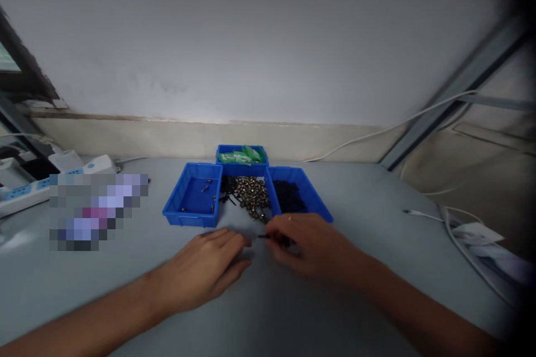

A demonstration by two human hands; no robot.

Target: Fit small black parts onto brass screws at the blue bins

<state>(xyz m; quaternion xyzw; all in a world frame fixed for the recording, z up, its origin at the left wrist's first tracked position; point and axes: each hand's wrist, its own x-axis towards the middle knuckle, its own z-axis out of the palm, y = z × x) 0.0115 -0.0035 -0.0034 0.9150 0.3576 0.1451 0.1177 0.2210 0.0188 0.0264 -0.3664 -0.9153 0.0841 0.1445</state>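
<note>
My left hand (209,268) rests palm down on the grey table, its fingers curled loosely, and I cannot see anything in them. My right hand (305,245) is just to its right, fingers pinched on a small black part (264,236) that sticks out to the left. Just beyond both hands lies a loose pile of small metal screws (251,195) with some black parts on the table. A blue tray (192,201) on the left holds a few screws. A blue tray (312,195) on the right holds dark parts.
A third blue tray (242,156) with green pieces stands behind the pile, near the wall. A white power strip (42,187) lies at the far left. White cables (452,228) and a white object lie at the right edge of the table.
</note>
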